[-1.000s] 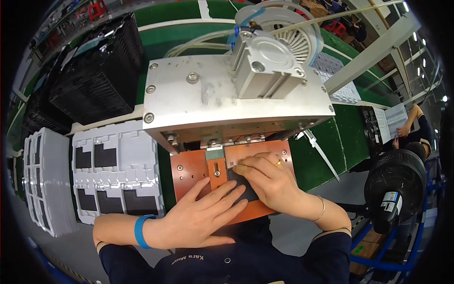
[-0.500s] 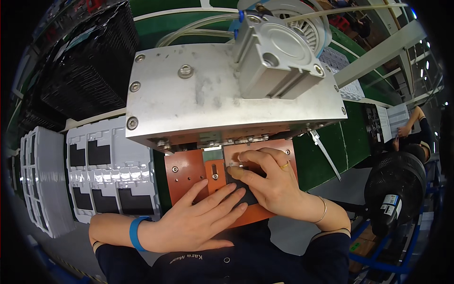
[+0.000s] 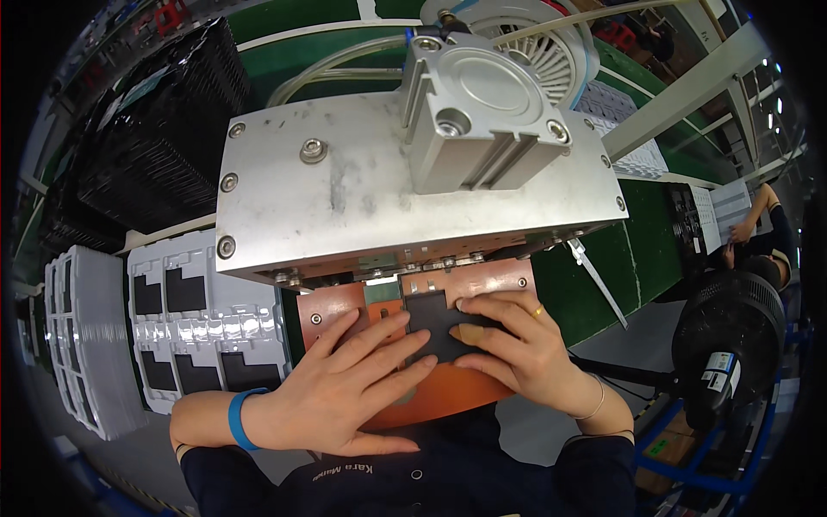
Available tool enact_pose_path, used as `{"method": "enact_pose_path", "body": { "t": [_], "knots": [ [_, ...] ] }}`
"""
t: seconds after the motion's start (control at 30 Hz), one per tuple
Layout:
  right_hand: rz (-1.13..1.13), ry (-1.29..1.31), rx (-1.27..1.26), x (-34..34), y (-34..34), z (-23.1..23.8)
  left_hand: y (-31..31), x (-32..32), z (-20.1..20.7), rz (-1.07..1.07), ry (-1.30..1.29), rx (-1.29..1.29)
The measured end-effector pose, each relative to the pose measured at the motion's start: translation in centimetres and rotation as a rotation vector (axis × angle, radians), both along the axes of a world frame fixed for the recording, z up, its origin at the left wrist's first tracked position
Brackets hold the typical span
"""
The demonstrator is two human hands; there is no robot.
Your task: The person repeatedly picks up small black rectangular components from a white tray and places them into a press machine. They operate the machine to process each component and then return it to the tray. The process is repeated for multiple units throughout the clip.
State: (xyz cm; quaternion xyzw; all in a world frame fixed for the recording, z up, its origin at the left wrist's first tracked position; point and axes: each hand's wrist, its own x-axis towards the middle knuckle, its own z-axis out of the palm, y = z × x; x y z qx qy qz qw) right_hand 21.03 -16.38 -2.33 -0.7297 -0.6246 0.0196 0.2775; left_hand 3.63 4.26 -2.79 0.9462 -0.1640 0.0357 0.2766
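A flat black L-shaped piece (image 3: 426, 308) lies on the orange fixture plate (image 3: 452, 388) beneath the silver press. My left hand (image 3: 353, 388) is spread flat, with fingertips over the fixture and against the piece's left edge. My right hand (image 3: 521, 349) rests along the piece's right side, fingers apart and their tips touching its edge and top. One right finger has a tan wrap. Small metal tabs show on the fixture just beyond the piece. The press body (image 3: 413, 198) overhangs the fixture's far part and hides it.
A white tray (image 3: 237, 310) at left holds several black pieces. Beside it stand stacked white trays (image 3: 86, 345), with black trays (image 3: 155, 129) behind. A silver cylinder (image 3: 482, 112) tops the press. At right are a black fan (image 3: 724, 336) and a co-worker's arm (image 3: 754, 211).
My right fingers have let go of their pinch near the piece's far edge and spread along its right side. My left hand stays flat at the left. The view has shifted slightly.
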Motion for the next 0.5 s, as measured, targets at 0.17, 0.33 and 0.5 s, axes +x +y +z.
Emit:
{"method": "enact_pose_path", "body": {
  "t": [0.17, 0.33, 0.5],
  "knots": [
    [0.022, 0.017, 0.064, 1.5, 1.6, -0.1, 0.7, 1.1, -0.4, 0.042, -0.050, 0.053],
    [0.029, 0.051, 0.055, 1.7, 1.8, 0.0, 0.6, 1.2, -0.4, 0.062, -0.045, 0.069],
    [0.027, 0.079, 0.036, 1.8, 1.6, -0.1, 0.6, 1.1, -0.4, 0.060, -0.031, 0.044]
  ]
}}
